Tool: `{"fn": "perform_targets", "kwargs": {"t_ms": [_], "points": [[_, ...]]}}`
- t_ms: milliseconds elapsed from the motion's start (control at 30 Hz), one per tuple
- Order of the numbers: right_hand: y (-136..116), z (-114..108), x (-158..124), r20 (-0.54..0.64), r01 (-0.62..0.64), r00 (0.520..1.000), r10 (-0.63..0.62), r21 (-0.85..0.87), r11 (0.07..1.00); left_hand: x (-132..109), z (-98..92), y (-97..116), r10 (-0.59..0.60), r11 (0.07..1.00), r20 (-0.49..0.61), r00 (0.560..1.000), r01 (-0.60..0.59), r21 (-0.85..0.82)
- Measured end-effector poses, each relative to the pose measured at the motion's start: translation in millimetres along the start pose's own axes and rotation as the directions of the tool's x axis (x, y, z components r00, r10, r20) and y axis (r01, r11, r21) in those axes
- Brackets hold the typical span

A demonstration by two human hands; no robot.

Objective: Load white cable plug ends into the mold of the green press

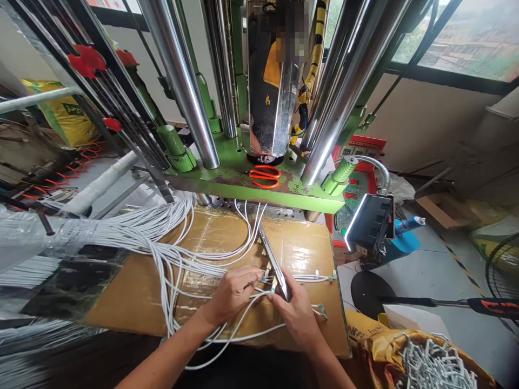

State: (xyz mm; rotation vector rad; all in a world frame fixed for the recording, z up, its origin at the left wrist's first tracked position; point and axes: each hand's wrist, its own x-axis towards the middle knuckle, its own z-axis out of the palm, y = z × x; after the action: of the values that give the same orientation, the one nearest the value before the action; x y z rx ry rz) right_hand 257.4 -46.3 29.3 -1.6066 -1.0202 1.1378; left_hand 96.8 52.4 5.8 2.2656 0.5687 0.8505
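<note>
The left hand (233, 294) pinches a white cable end (263, 280) at its fingertips. The right hand (298, 310) has its fingers closed on the near end of the metal fixture bar (271, 259). I'd keep that bar flat on the cardboard (219, 232) and feed the cable in straight.

- Left hand (233, 294): bare, with an uncovered forearm running down to the lower edge of view.
- Right hand (298, 312): bare as well, wrist and forearm uncovered.
</note>
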Motion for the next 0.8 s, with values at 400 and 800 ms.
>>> {"fn": "perform_targets", "kwargs": {"t_ms": [400,800], "points": [[3.0,0.0,0.6,0.000,0.038,0.999,-0.038,-0.044,0.998,0.8,3.3,-3.9,0.062,0.997,-0.013,0.998,-0.061,0.039],[2.3,-1.0,2.4,-0.004,0.016,1.000,-0.016,-0.020,1.000,8.6,-2.7,15.5,-0.565,0.810,-0.191,0.803,0.495,-0.315]]}}
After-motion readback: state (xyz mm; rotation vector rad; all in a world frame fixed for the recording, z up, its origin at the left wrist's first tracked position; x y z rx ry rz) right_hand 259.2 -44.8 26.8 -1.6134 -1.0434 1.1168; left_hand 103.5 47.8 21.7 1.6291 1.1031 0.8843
